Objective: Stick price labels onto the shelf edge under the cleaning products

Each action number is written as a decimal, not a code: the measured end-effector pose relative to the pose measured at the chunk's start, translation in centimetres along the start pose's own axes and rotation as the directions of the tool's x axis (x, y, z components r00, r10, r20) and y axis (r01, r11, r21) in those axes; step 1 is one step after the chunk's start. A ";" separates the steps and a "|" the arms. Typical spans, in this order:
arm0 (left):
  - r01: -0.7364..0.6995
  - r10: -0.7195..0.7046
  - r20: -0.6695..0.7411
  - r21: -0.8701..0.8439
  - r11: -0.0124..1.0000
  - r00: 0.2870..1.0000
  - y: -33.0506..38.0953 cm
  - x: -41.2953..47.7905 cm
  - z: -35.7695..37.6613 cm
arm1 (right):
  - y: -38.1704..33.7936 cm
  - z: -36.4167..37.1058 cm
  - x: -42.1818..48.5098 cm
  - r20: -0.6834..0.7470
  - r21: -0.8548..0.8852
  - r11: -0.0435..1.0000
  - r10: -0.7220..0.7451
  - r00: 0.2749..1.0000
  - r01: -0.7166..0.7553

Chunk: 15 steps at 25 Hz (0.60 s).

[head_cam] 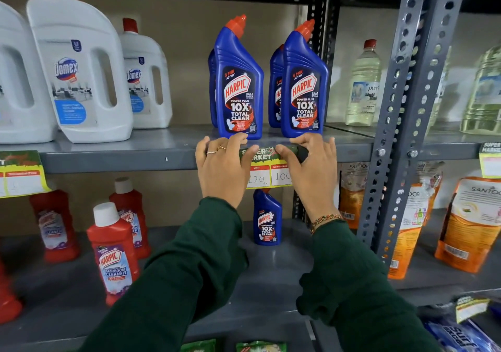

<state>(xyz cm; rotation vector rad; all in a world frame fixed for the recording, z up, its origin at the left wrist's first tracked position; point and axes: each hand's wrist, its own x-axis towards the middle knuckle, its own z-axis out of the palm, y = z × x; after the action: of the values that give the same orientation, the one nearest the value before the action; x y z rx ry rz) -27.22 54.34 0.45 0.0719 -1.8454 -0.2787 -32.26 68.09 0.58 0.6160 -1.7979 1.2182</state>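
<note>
A green and yellow price label (268,171) marked 120 and 100 lies against the grey shelf edge (122,162), under two blue Harpic bottles (238,86). My left hand (221,168) presses on the label's left side, fingers spread, thumb on its green top band. My right hand (311,167) presses on the right side, thumb on the same band. Both hands cover the label's outer ends.
White Domex jugs (81,72) stand to the left above another price label (21,174). Red Harpic bottles (112,254) and a small blue one (267,220) stand on the lower shelf. A perforated steel upright (406,113) rises to the right, with orange Santoor pouches (471,224) beyond.
</note>
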 end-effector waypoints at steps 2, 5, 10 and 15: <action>-0.026 0.026 -0.023 0.000 1.000 0.999 -0.4 -0.2 -0.4 | 0.2 -0.5 0.2 0.011 0.051 0.999 0.004 1.000 -0.004; -0.075 0.075 -0.020 0.006 0.997 0.997 -0.6 -0.3 -1.0 | 0.6 -0.4 0.4 0.026 0.064 0.998 -0.016 1.000 0.015; -0.097 0.097 0.019 0.016 0.995 0.995 -0.4 -0.2 -1.8 | 0.7 -0.7 0.4 0.013 0.056 0.997 -0.055 0.998 0.054; -0.037 0.038 0.049 -0.010 0.999 0.998 -0.3 0.2 -2.2 | 0.5 -1.3 0.4 0.059 0.199 0.980 -0.014 0.998 0.002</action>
<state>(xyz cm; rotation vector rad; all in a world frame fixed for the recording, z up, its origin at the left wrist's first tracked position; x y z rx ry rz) -25.24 53.63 1.11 0.0239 -1.8920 -0.2650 -32.37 69.50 0.83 0.7804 -1.7327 1.3983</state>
